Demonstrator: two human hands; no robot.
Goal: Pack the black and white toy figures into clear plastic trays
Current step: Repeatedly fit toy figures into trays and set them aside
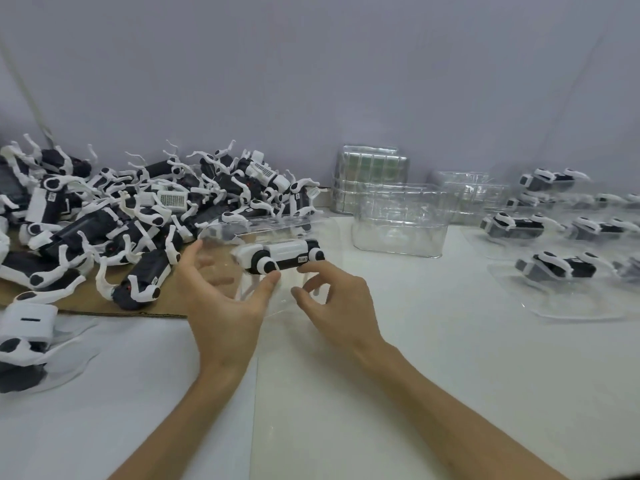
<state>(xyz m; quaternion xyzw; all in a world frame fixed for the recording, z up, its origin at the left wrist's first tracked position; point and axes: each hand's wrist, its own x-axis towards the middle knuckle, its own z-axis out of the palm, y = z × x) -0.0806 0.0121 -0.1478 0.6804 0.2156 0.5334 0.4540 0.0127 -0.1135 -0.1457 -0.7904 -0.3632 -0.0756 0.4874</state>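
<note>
Head — left hand (pixel 221 306), right hand (pixel 341 303) — one toy figure (pixel 282 254).

Your white bench (pixel 450 358) carries a cardboard sheet (pixel 162 311) at your left, heaped with toy figures (pixel 138 209); stacked clear trays (pixel 398 230) stand at the back, and filled trays (pixel 588 306) lie to your right.
</note>
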